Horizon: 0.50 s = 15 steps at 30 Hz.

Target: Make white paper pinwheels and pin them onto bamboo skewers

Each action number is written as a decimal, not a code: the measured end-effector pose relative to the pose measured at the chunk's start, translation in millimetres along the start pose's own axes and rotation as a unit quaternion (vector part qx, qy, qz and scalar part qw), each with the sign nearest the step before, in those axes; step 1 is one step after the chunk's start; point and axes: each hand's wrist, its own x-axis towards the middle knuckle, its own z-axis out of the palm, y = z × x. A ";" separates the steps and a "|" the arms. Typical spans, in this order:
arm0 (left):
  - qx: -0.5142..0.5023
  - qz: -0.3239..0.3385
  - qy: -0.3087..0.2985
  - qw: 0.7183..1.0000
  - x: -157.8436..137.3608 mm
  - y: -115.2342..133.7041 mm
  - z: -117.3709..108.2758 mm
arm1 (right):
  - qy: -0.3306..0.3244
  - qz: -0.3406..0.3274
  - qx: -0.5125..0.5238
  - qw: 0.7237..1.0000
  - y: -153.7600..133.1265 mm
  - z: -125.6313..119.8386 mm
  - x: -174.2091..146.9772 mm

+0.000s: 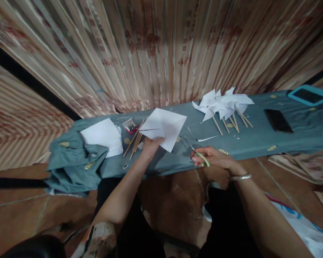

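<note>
My left hand [151, 147] grips a square sheet of white paper [170, 123] by its near edge. A slit cuts into the sheet from its left corner. To the right, my right hand [208, 157] holds a pair of scissors [201, 158] with light green handles; the blades are spread and point up and left, apart from the paper. Left of the sheet lie several wooden sticks [136, 145] and a small open red box [130, 126] with shiny pins in it. A stack of white paper [103, 138] rests farther left.
Several finished paper pinwheels [223, 104] on sticks lie at the back right. A thin paper strip [207, 138] sits near the scissors. Farther right are a black phone [278, 120] and a blue-framed tablet [310, 95]. A grey-green cloth [164, 166] covers the narrow table; a pleated curtain [161, 53] hangs behind.
</note>
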 end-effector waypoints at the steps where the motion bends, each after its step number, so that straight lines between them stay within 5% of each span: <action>1: 0.018 0.006 -0.005 1.000 -2.5 -1.8 -1.9 | 0.037 -0.006 0.005 0.999 -2.4 -5.9 0.4; 4: 0.079 0.002 -0.053 0.995 -12.2 -7.5 -5.7 | 0.192 -0.099 0.057 0.975 -10.5 -16.4 5.3; 6: 0.110 -0.010 -0.093 0.989 -19.1 -10.3 -7.3 | 0.238 -0.145 0.075 0.958 -14.8 -17.1 10.3; 15: 0.161 -0.050 -0.163 0.972 -36.8 0.5 -18.8 | 0.198 -0.153 0.114 0.961 -24.8 10.2 31.8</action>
